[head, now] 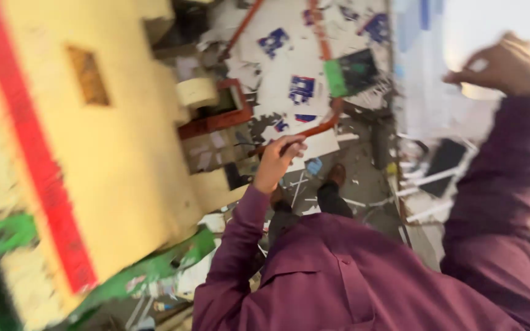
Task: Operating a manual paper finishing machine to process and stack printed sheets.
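Observation:
My left hand (277, 160) is closed around the end of a curved orange-red rod (323, 125), which runs up toward the floor litter. This hand is just right of a big yellow machine (118, 153) with a red stripe. Out at the upper right, my right hand (504, 64) is raised with its fingers curled and pinched on what looks like a small white piece (478, 64); blur hides its shape. Both arms wear maroon sleeves, and my maroon shirt (351, 276) fills the bottom of the view.
White sheets with blue print (302, 89) litter the floor ahead, beside a green and black flat object (351, 72). My shoe (337, 175) stands among paper scraps. An orange-framed opening (219, 116) sits on the machine's side. White racks (437, 178) are at right.

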